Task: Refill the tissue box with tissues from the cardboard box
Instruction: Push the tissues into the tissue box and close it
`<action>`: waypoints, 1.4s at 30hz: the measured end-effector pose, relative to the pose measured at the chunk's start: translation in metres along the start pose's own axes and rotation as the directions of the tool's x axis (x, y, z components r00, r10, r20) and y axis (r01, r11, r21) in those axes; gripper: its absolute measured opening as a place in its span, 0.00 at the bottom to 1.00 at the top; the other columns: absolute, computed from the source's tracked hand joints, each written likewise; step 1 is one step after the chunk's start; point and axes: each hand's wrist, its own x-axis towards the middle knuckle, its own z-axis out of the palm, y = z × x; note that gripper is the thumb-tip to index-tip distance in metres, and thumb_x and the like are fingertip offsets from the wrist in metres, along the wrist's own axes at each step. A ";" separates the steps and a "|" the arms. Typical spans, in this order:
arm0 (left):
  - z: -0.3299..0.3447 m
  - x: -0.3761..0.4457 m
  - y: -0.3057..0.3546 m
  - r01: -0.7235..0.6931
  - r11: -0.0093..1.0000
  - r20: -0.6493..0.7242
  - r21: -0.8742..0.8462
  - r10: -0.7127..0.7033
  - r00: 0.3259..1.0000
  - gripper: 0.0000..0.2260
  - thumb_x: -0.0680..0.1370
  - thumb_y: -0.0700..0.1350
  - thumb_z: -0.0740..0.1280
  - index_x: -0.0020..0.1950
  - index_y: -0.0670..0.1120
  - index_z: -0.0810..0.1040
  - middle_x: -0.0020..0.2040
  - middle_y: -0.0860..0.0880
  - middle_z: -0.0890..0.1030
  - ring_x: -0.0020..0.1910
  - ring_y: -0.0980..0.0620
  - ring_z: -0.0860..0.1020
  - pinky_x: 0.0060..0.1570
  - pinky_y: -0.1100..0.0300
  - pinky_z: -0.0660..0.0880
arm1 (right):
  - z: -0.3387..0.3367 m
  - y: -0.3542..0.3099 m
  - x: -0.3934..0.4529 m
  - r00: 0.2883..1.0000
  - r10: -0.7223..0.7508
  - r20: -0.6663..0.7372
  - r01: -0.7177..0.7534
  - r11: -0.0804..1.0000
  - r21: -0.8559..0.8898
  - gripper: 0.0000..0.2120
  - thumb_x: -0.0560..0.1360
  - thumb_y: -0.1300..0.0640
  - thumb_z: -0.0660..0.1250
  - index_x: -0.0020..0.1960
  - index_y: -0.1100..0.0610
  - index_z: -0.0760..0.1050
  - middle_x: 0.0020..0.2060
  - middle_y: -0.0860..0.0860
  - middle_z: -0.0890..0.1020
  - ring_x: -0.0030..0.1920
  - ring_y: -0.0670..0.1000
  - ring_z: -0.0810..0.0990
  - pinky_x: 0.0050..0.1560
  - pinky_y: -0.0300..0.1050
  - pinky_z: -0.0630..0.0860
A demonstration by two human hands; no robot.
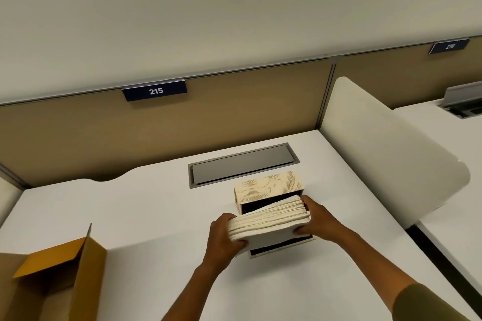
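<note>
Tissues (270,219): a thick, soft-edged stack of cream folded sheets, layered edges showing along the top, is sitting at lower centre of the frame, its far end tucking into the box mouth.
Left hand (225,236): fingers are curling under and around the stack's near left end, gripping it.
Right hand (317,220): thumb and fingers are clamping the stack's right side.
Tissue box (268,186): rigid rectangular shell with a pale gold ornamental print and dark interior is standing open just behind the stack; a dark-lined flap is lying flat beneath it.
Cardboard box (78,276): plain brown corrugated carton is sitting at lower left, flaps raised, well apart from the hands.
Desk (130,216): smooth white top is carrying everything.
Cable hatch (242,164): flat grey metal rectangle is lying behind the tissue box.
</note>
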 end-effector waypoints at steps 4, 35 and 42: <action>0.031 0.008 0.003 0.031 0.999 0.014 0.042 -0.032 0.999 0.25 0.65 0.44 0.76 0.57 0.52 0.71 0.51 0.54 0.74 0.53 0.53 0.70 0.45 0.67 0.71 | -0.007 0.032 0.010 1.000 0.014 -0.024 -0.015 0.999 -0.045 0.36 0.61 0.58 0.81 0.61 0.48 0.65 0.53 0.45 0.79 0.52 0.46 0.80 0.42 0.28 0.77; 0.089 0.051 -0.038 0.132 0.937 0.097 0.322 -0.172 0.980 0.29 0.68 0.43 0.71 0.66 0.46 0.66 0.56 0.49 0.74 0.50 0.51 0.75 0.45 0.60 0.76 | 0.022 0.110 0.068 0.998 -0.065 0.009 0.064 0.929 -0.365 0.26 0.70 0.57 0.71 0.66 0.50 0.65 0.59 0.50 0.73 0.55 0.51 0.73 0.54 0.45 0.77; 0.088 0.059 -0.041 0.186 0.972 0.107 0.147 -0.202 0.973 0.27 0.68 0.41 0.74 0.63 0.49 0.68 0.55 0.53 0.78 0.52 0.52 0.78 0.47 0.60 0.79 | 0.017 0.115 0.070 1.000 -0.025 -0.009 0.022 0.970 -0.241 0.30 0.69 0.57 0.73 0.67 0.50 0.65 0.59 0.50 0.76 0.56 0.50 0.77 0.56 0.45 0.79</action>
